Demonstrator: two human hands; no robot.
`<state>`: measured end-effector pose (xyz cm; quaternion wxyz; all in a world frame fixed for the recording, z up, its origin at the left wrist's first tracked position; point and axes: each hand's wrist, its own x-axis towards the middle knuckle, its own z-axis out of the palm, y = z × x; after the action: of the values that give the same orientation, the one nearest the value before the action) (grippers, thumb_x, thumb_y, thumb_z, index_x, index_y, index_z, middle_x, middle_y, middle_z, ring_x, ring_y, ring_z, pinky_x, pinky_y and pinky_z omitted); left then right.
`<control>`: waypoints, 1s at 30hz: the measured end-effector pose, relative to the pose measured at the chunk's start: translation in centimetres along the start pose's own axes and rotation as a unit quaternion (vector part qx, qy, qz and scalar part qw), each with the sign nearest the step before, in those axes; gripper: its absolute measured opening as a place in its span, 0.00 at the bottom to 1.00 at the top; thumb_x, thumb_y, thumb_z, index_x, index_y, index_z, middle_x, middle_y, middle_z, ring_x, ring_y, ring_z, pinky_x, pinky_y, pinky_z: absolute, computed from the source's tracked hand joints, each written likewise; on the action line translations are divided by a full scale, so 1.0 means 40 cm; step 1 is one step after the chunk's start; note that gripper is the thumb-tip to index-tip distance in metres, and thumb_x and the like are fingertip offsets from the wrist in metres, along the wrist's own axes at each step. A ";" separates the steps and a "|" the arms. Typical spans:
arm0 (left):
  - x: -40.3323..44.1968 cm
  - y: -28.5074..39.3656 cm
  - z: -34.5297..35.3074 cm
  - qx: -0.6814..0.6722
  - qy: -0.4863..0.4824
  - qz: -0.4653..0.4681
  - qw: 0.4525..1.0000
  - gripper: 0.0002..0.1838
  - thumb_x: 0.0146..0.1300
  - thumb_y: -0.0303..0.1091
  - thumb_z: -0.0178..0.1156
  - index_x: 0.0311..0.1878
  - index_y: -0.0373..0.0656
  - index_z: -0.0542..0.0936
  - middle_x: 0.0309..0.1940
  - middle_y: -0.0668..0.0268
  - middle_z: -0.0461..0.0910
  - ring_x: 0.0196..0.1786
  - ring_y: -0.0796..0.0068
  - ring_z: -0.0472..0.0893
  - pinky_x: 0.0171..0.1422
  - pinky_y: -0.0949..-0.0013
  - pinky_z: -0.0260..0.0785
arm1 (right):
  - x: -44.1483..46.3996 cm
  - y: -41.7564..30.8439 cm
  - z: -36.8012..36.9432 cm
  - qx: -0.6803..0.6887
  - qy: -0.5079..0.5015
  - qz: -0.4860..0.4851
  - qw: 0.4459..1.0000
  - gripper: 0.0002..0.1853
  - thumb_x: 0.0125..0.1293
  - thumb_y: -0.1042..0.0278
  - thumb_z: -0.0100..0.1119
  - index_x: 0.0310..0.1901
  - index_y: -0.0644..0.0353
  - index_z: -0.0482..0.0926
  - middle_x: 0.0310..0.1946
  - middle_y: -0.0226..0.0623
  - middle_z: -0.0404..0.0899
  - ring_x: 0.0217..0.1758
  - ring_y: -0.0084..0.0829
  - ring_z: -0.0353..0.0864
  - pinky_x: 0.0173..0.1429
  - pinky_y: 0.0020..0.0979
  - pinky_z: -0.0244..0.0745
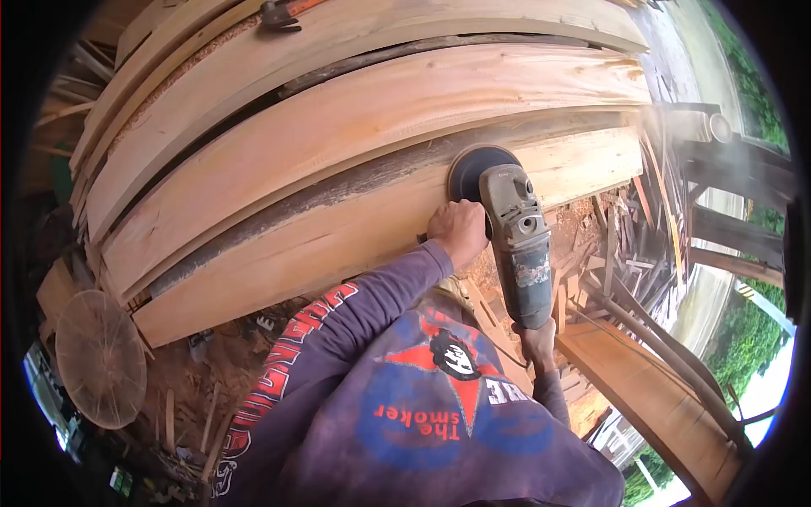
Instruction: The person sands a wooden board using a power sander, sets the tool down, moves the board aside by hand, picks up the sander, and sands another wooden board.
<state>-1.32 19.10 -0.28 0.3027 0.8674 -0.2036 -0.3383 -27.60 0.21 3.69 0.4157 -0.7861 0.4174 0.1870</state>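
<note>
A large angle grinder (524, 253) with a worn grey-green body lies across the near plank, its round dark disc (466, 173) at the far end. The disc rests on or just over the upper edge of the pale plank (355, 224); I cannot tell the exact contact. My left hand (459, 231) is closed beside the grinder's head, seemingly on its side handle, which the fingers hide. At the rear end of the body, my right hand (538, 345) wraps round the grip, its fingers partly hidden.
More long planks (380, 101) lie side by side beyond. A hammer (277, 17) rests on a far board. Wood scraps (596, 245) and shavings cover the ground. A thick board (650, 406) slants at lower right; a round wood slice (101, 359) stands left. Dust hangs at right.
</note>
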 end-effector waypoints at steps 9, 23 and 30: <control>0.148 0.092 0.047 0.029 0.038 0.053 0.997 0.06 0.55 0.29 0.67 0.35 0.40 0.89 0.36 0.51 0.89 0.41 0.52 0.91 0.44 0.55 0.84 | 0.055 -0.004 -0.040 -0.024 0.067 0.004 0.997 0.13 0.50 0.74 0.73 0.37 0.70 0.84 0.28 0.30 0.84 0.32 0.24 0.80 0.39 0.33 0.76; 0.407 0.362 0.144 0.080 0.051 0.120 0.988 0.04 0.57 0.29 0.66 0.34 0.43 0.88 0.32 0.58 0.90 0.39 0.62 0.91 0.38 0.63 0.83 | 0.224 0.036 -0.288 -0.034 0.074 0.092 0.992 0.14 0.49 0.71 0.72 0.37 0.69 0.85 0.27 0.34 0.86 0.30 0.27 0.81 0.37 0.35 0.76; 0.571 0.560 0.245 0.130 0.068 0.122 0.981 0.05 0.58 0.29 0.65 0.36 0.42 0.85 0.33 0.60 0.89 0.39 0.64 0.91 0.39 0.63 0.83 | 0.360 0.136 -0.501 -0.020 0.096 0.063 0.993 0.15 0.49 0.72 0.72 0.39 0.70 0.85 0.31 0.37 0.88 0.33 0.31 0.85 0.41 0.36 0.78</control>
<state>4.11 -13.89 -1.77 0.2393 0.8891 -0.3294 -0.2091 -24.72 -24.90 3.47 0.3451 -0.7807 0.5003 0.1453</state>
